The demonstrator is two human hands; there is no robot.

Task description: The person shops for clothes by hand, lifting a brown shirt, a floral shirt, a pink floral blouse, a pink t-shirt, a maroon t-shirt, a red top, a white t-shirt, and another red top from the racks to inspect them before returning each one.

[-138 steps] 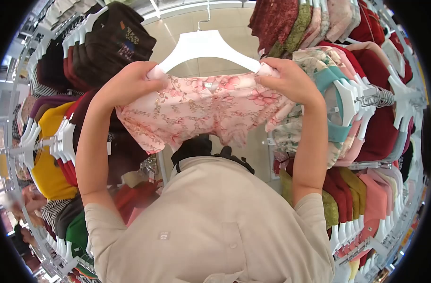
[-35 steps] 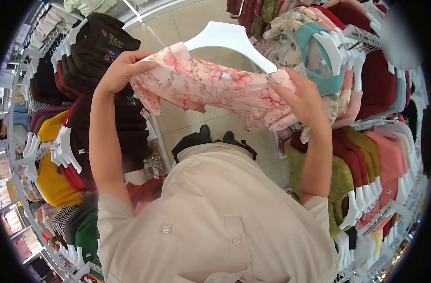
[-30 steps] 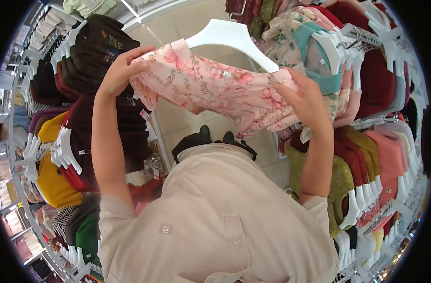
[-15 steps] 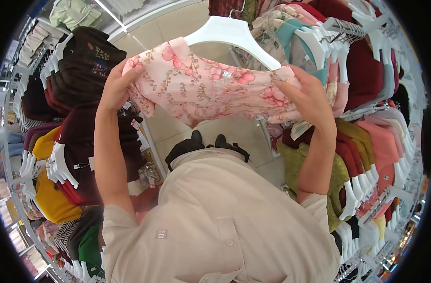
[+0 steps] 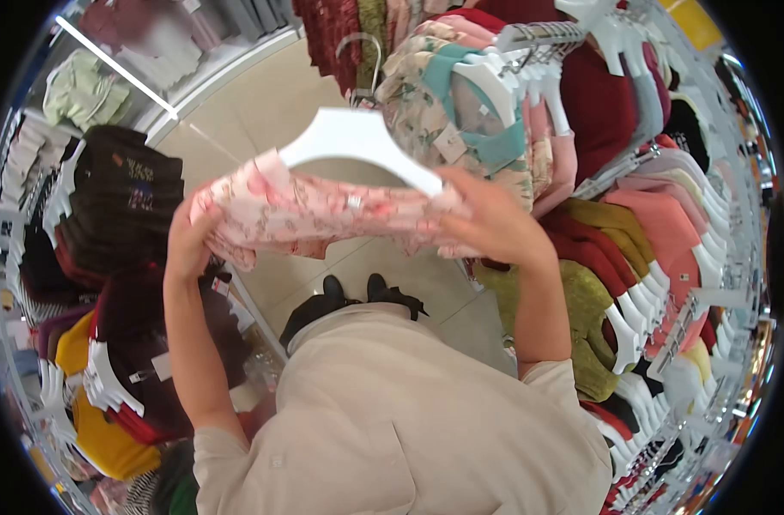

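Across the frame's middle, both hands, left hand (image 5: 188,245) and right hand (image 5: 486,221), clamp the pink floral top (image 5: 323,215), already on its white hanger (image 5: 357,142) but not yet racked.

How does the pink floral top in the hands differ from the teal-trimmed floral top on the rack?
The pink floral top is held up by the left hand and right hand; the teal-trimmed top hangs on the rack. The pink one is bunched and blurred, the teal-trimmed one hangs straight. Both are floral and sit on white hangers.
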